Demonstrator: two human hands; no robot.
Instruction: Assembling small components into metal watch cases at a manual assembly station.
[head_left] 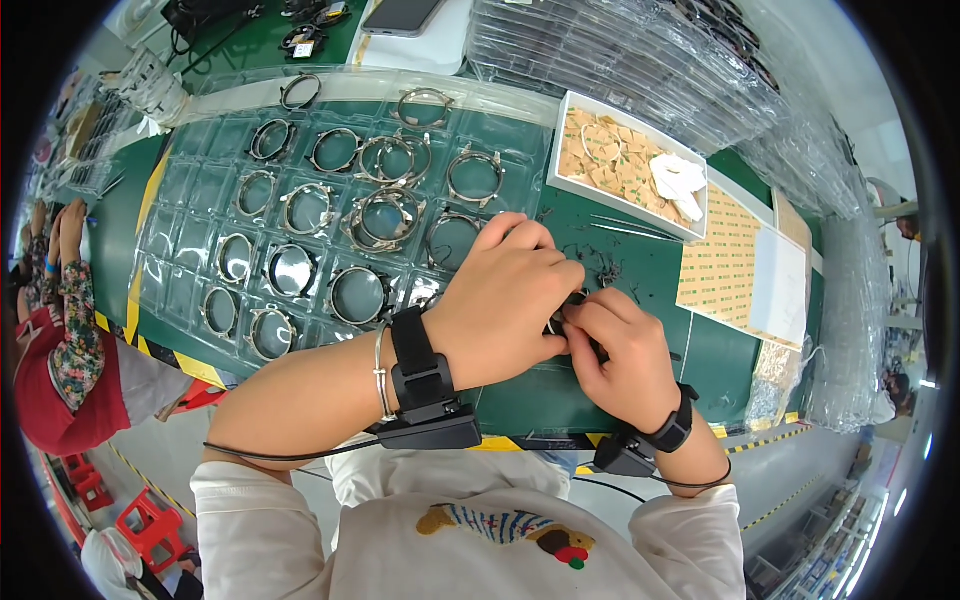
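Note:
My left hand [505, 300] and my right hand [625, 355] meet over the green work table, fingers closed together on a small watch case [573, 299]. Only a dark edge and a bit of metal rim of it show; the fingers hide the rest. To the left lies a clear plastic tray [185, 235] with round compartments, holding several round metal watch cases [308, 209]. One watch case [452, 242] in the tray lies close beside my left hand. Small black scraps [605, 268] are scattered just beyond my fingers.
Tweezers [635, 228] lie near a white box [632, 212] of tan adhesive pieces. Right of it are yellow-printed sheets [718, 262]. Stacked clear trays [620, 70] fill the back right, and a phone [402, 16] lies at the back. Another person's arm [75, 300] shows far left.

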